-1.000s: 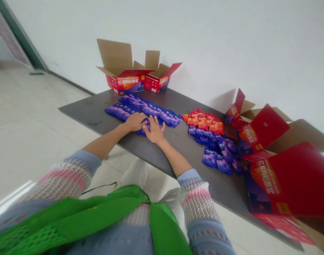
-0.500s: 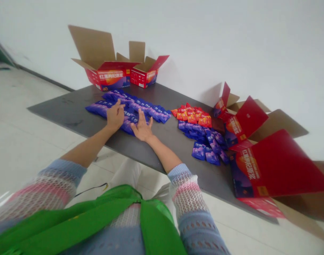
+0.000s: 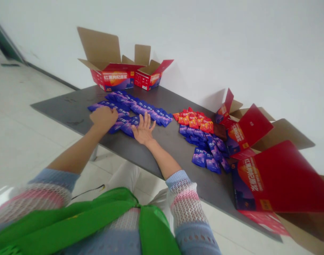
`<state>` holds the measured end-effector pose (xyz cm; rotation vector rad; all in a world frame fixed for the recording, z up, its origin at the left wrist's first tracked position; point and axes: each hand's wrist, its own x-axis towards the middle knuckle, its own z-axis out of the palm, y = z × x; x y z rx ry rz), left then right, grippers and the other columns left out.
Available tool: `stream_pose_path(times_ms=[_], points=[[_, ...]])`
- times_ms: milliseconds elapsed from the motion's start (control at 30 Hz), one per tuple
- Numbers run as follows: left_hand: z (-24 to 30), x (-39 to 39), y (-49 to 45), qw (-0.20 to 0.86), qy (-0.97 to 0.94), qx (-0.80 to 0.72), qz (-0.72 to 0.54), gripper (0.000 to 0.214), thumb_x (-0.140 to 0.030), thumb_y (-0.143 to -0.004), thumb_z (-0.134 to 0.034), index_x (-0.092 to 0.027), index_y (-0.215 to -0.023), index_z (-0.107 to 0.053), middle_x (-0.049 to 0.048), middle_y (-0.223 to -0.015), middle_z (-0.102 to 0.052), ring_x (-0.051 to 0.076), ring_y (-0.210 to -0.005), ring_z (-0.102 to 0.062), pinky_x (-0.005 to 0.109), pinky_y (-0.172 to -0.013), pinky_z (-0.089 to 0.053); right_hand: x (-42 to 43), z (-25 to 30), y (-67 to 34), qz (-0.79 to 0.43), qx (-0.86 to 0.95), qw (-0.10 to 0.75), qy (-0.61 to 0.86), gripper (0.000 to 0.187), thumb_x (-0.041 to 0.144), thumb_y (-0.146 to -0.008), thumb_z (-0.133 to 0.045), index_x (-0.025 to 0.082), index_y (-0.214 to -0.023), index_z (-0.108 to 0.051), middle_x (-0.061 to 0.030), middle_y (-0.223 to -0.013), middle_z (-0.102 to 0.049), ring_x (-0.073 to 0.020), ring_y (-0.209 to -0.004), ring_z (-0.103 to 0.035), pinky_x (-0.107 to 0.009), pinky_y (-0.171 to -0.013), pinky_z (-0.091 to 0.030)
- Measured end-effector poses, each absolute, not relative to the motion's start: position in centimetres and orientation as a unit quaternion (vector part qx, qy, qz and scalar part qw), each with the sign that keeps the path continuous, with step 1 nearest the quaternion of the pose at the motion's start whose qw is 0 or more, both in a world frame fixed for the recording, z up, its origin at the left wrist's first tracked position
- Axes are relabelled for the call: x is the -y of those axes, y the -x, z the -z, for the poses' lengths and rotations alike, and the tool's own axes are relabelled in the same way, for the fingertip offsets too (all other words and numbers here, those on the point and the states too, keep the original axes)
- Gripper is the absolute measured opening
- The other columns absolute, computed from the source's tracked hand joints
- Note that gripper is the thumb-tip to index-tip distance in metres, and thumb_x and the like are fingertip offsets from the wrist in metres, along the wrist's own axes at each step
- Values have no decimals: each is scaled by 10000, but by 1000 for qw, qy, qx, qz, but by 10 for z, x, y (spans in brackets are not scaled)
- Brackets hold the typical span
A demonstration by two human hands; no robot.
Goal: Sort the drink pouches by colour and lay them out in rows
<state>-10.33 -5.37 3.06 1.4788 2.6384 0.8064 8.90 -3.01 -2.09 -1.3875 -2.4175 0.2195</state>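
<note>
A long spread of purple sachets lies on the dark grey table. My left hand rests on the near left end of that spread, fingers curled down over the sachets. My right hand lies flat on the near edge of the same spread, fingers stretched out and apart. Whether the left hand grips a sachet is hidden under the fingers.
Two open red cartons stand at the table's far end by the wall. To the right lie orange-red sachets, more purple sachets and several opened red cartons. The near table edge runs just below my hands.
My left hand has slid left along the purple spread and curled down over its end. My right hand has stayed flat in nearly the same spot. The view shifted a little.
</note>
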Motion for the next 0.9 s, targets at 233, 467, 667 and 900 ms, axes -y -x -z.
stream_pose_path(times_ms=[233,467,667,900], points=[[-16,96,76,3,-495,-842,-215,705,-391,-842,-678,-14,-1410,-496,338,-1311,-598,498,-1209,-619,608,-977,-521,30,23,-91,-71,850,190,487,926,702,-998,-336,138,-1691,-91,-146,-1759,106,-318,-1635,98,-689,-1254,7],[5,63,85,-37,-602,-713,-357,488,-142,-894,-460,-88,-1366,-572,244,-1445,-455,332,-1361,-523,473,-1162,-442,32,19,-91,-62,838,193,507,920,655,-1015,-374,110,-1689,-65,-177,-1750,124,-335,-1628,142,-689,-1254,-29],[-8,34,83,-15,-596,-758,-264,450,-320,-939,-486,-43,-1248,-660,262,-1256,-651,388,-1248,-602,504,-1101,-457,43,24,-94,-74,732,216,642,846,630,-1039,-279,66,-1667,-212,-190,-1751,60,-377,-1629,106,-757,-1226,-50],[-2,17,59,-1,-651,-741,-166,519,-325,-944,-463,34,-1278,-634,329,-1314,-640,431,-1305,-563,534,-1107,-406,53,25,-87,-139,737,128,649,932,644,-1041,-230,-85,-1622,-219,-313,-1703,-123,-409,-1628,-70,-696,-1264,22]])
